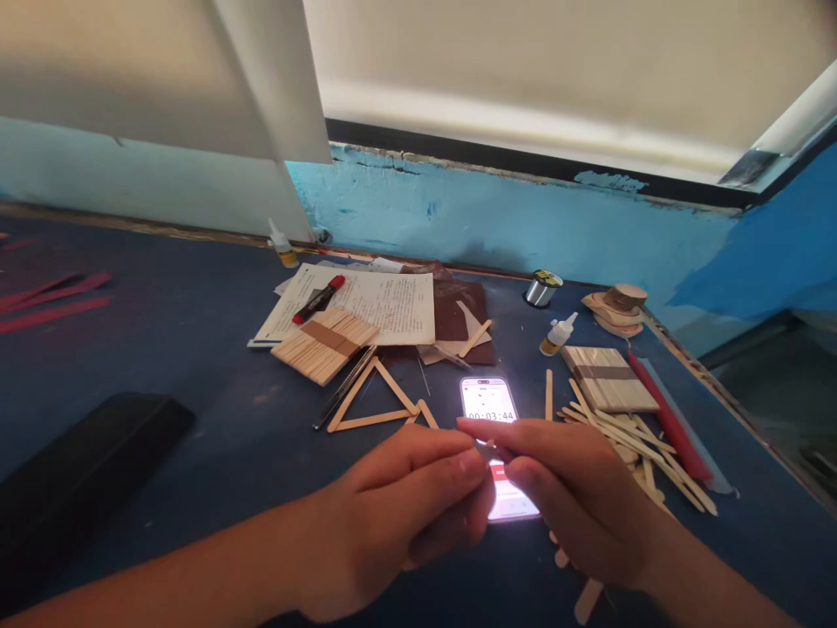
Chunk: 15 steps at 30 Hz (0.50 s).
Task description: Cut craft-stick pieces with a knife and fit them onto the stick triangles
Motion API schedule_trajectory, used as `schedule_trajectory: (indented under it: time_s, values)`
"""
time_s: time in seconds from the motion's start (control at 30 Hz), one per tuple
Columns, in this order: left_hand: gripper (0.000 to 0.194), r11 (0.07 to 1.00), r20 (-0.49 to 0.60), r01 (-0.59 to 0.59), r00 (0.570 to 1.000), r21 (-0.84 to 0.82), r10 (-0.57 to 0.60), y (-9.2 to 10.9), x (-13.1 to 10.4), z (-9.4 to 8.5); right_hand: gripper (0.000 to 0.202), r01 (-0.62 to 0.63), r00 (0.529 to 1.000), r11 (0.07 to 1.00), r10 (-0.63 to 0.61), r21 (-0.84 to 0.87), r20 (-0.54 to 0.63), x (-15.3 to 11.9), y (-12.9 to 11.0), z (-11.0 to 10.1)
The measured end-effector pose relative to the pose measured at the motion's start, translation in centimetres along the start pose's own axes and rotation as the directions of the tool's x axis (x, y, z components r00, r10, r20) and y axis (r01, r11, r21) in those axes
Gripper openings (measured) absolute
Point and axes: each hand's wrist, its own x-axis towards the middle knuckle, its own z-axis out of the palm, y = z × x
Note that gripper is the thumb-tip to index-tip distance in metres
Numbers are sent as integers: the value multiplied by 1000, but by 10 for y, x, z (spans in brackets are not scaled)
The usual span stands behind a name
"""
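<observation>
My left hand (398, 497) and my right hand (581, 488) meet above a lit phone (474, 392) whose screen reads 00:03:44. The fingers of both are closed around a small greyish piece (489, 450), mostly hidden, so I cannot make out its kind. Just beyond my left hand lies a triangle of wooden craft sticks (372, 421), with another stick (428, 413) beside its right corner. Loose craft sticks (628, 436) are heaped past my right hand. A single stick (548, 394) lies between the phone and that heap.
Banded craft-stick bundles (320, 353) (615, 392) lie left and right. Behind are printed sheets (392, 305), a marker (319, 299), glue bottles (282, 244) (558, 336) and a wire spool (542, 288). A black object (105, 453) sits at left, red strips (58, 296) farther back.
</observation>
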Motion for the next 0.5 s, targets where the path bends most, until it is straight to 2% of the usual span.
schedule_trajectory:
  time_s: [0.3, 0.5]
  values:
    - [42, 997, 28, 54, 998, -62, -53, -3, -4, -2, 38, 50, 999, 998, -50, -47, -8, 0, -3, 0]
    - [40, 990, 70, 32, 997, -137, -22, -3, -3, -4, 36, 74, 994, 988, -84, -132, -72, 5, -4, 2]
